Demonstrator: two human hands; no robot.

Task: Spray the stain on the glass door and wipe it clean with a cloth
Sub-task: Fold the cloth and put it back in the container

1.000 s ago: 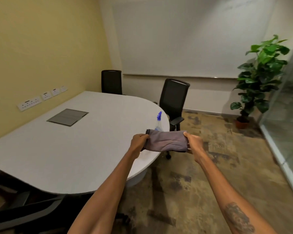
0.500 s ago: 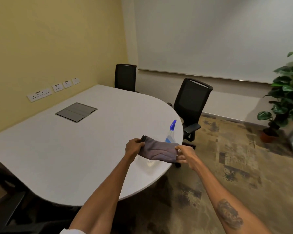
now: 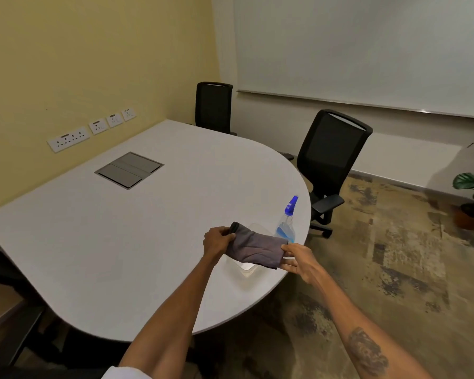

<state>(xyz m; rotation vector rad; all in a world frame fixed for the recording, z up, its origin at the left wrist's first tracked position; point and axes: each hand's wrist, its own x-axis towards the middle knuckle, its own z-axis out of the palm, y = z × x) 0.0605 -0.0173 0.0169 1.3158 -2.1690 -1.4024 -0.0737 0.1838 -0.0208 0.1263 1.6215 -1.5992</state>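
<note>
Cloth (image 3: 255, 248), soft grey-purple fabric folded into a band, stretched between both hands above the white desk (image 3: 121, 242) edge; left hand (image 3: 217, 242) fisted on one end, right hand (image 3: 298, 259) pinching the other. Clear plastic spray bottle (image 3: 286, 228), blue trigger, blue liquid, stands just behind it. View has swung left since earlier, cloth now lower over a clear tray (image 3: 246, 266). No readable labels

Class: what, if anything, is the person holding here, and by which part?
A grey cloth, held at its two ends: left hand grips the bunched left end, right hand pinches the right end.
</note>
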